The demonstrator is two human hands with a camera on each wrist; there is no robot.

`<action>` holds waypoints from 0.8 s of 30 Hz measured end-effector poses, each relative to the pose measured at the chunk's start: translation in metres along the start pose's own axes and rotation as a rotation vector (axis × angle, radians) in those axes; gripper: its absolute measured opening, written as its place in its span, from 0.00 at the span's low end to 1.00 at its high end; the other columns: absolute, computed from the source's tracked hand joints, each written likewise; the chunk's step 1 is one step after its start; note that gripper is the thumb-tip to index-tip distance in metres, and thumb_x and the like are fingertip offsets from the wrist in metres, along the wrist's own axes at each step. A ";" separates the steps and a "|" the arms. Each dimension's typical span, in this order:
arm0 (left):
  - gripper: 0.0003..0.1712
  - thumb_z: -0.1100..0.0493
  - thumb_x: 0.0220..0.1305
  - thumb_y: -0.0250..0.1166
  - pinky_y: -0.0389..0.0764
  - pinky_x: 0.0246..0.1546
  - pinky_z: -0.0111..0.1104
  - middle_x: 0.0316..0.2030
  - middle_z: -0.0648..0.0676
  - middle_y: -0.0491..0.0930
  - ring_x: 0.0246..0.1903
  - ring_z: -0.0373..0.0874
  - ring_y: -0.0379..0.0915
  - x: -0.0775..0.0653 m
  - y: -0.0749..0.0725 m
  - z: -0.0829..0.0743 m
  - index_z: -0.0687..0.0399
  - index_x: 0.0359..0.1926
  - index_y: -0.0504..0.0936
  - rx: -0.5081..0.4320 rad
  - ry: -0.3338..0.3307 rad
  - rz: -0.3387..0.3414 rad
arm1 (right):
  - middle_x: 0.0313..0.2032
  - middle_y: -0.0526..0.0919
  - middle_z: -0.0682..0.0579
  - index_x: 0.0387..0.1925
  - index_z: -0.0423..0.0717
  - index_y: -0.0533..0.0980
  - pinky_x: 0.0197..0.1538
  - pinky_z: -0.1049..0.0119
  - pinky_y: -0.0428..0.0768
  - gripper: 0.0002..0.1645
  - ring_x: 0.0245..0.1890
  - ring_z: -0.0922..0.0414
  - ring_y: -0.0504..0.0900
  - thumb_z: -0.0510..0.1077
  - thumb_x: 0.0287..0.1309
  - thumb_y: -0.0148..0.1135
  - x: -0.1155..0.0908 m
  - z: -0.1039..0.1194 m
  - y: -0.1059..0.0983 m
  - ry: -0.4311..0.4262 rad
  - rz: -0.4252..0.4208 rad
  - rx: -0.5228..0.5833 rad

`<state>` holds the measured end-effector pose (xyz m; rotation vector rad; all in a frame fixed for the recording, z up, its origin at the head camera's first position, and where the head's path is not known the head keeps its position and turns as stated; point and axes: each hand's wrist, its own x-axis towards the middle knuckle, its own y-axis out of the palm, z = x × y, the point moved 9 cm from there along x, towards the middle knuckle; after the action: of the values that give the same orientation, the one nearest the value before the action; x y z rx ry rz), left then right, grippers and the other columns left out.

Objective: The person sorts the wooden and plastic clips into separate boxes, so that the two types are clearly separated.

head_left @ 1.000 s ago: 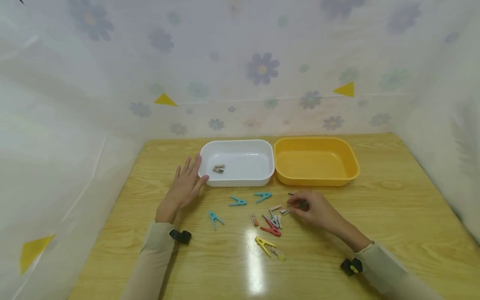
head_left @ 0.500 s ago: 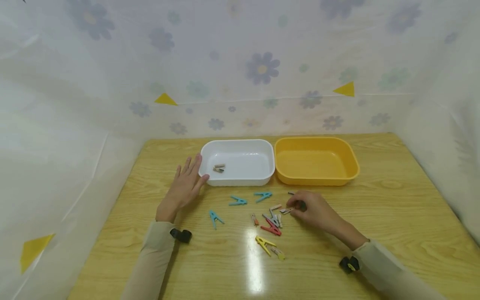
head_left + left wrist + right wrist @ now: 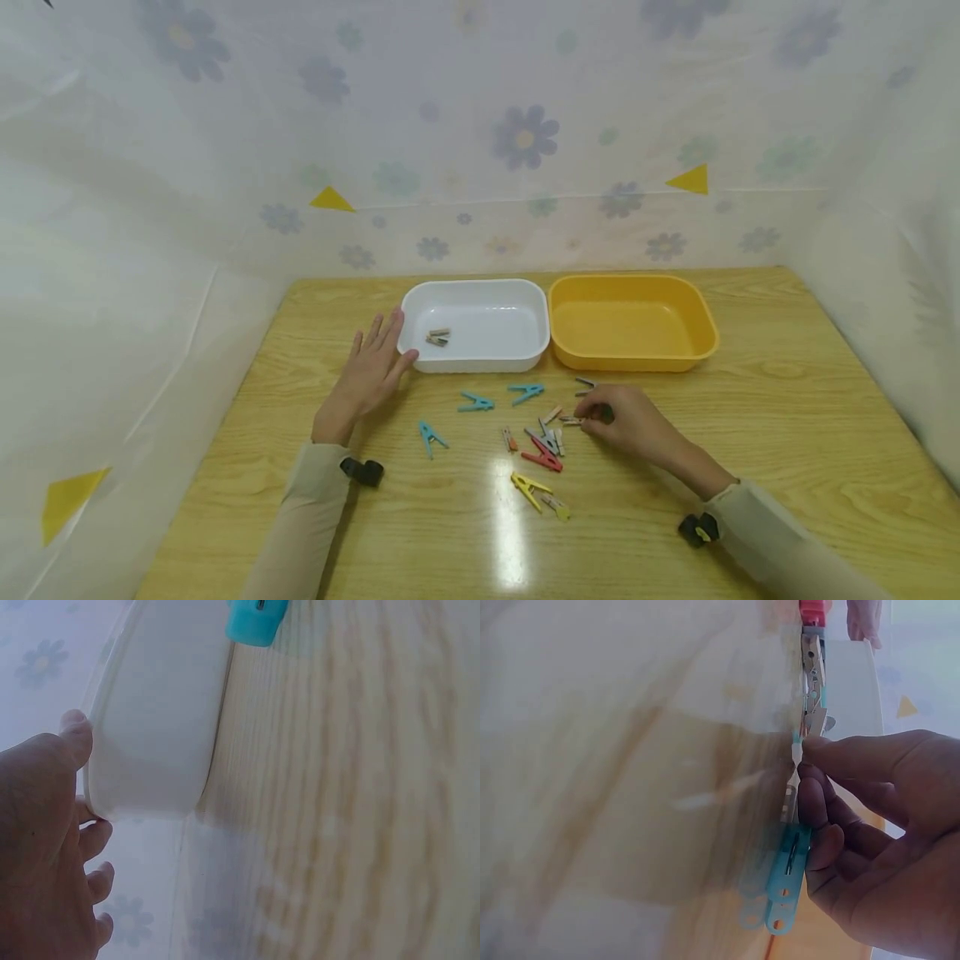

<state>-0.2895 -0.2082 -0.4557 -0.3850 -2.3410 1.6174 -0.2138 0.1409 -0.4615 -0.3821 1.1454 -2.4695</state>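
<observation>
My left hand point(image 3: 366, 375) rests with spread, straight fingers against the left end of a white plastic tub point(image 3: 480, 366). Thumb and fingertip touch its rim in the left wrist view. Two small wooden clothespins point(image 3: 437, 337) lie inside the tub. Low over the table, my right hand point(image 3: 630, 421) pinches the end of a small wooden clothespin point(image 3: 572, 421) between thumb and index finger; its far part is hidden by the fingers. A teal clothespin point(image 3: 787, 877) lies under that hand in the right wrist view. Just beyond the hand is a grey clothespin point(image 3: 584, 386).
A yellow tub point(image 3: 633, 364) stands against the white one's right side. Several blue clothespins point(image 3: 476, 402) are spread before the tubs. Nearer me lie a red clothespin point(image 3: 543, 457), a yellow clothespin point(image 3: 529, 490) and small wooden clothespins point(image 3: 509, 439). A flowered sheet point(image 3: 465, 167) encloses the table.
The right hand has shifted slightly, and the pinched clothespin has turned a little. More of the grey clothespin beyond the hand shows now. The wooden clothespin beside it has tilted. My left hand stays still.
</observation>
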 end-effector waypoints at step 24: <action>0.44 0.36 0.82 0.38 0.36 0.75 0.62 0.82 0.56 0.38 0.80 0.61 0.32 0.001 0.001 0.002 0.56 0.82 0.35 0.005 -0.007 0.002 | 0.34 0.84 0.60 0.39 0.48 0.86 0.35 0.67 0.83 0.08 0.33 0.63 0.80 0.34 0.60 0.72 0.006 0.007 -0.014 -0.015 -0.104 0.099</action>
<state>-0.2910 -0.2089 -0.4576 -0.3807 -2.3420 1.6281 -0.2191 0.1416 -0.4456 -0.4414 1.0162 -2.5967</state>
